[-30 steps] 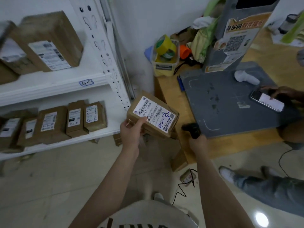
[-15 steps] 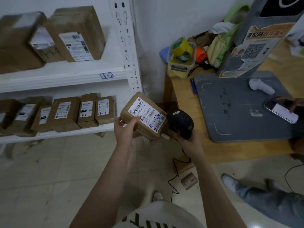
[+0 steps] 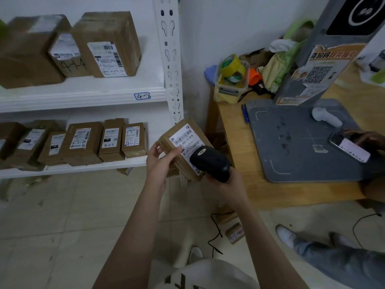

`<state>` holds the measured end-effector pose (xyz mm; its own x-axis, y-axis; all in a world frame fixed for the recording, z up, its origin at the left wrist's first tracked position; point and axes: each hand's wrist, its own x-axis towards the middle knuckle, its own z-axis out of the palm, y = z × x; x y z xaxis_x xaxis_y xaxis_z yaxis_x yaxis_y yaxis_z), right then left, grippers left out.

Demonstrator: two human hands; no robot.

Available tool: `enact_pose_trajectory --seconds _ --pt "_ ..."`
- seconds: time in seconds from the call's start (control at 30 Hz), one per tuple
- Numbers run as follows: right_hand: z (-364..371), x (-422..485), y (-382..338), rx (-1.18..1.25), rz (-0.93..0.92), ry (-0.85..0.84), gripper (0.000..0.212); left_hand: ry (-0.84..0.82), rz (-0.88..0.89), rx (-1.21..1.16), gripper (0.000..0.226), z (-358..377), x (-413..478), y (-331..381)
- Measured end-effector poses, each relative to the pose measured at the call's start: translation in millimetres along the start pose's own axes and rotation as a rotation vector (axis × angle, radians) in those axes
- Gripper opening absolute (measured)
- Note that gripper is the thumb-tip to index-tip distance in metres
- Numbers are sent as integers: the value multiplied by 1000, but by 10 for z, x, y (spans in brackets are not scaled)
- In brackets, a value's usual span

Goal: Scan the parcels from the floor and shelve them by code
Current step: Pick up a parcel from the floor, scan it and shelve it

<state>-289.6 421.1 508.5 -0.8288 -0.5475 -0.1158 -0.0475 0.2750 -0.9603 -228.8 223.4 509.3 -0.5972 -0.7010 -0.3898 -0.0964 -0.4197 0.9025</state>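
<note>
Clear tub [image 3: 227, 91] at the desk's [image 3: 235, 147] far corner: tape rolls [image 3: 232, 63] inside, yellow and green. Lower shelf [image 3: 93, 166]: row of small labelled boxes.

Parcel [image 3: 183, 135] in the air between shelf post and desk, tilted, label up. Left hand [image 3: 158, 163] grips its near-left corner, thumb on the label. Right hand [image 3: 227, 184] wrapped round the black scanner [image 3: 210, 162].

Half a second ago the scanner sat beside the parcel's right edge; now its head covers the label's lower part, hiding the handwritten code.
</note>
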Motion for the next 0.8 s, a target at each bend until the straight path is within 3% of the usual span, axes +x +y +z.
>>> enact_pose_trajectory --seconds 0.37,0.6,0.8 --pt "78 -46 49 -73 22 129 13 -36 58 44 73 36 -127 78" --pt "159 -51 -10 -57 7 132 11 -98 106 174 92 -23 -179 80" --pt "173 -69 20 -65 5 117 12 -83 114 224 94 -46 -242 118"
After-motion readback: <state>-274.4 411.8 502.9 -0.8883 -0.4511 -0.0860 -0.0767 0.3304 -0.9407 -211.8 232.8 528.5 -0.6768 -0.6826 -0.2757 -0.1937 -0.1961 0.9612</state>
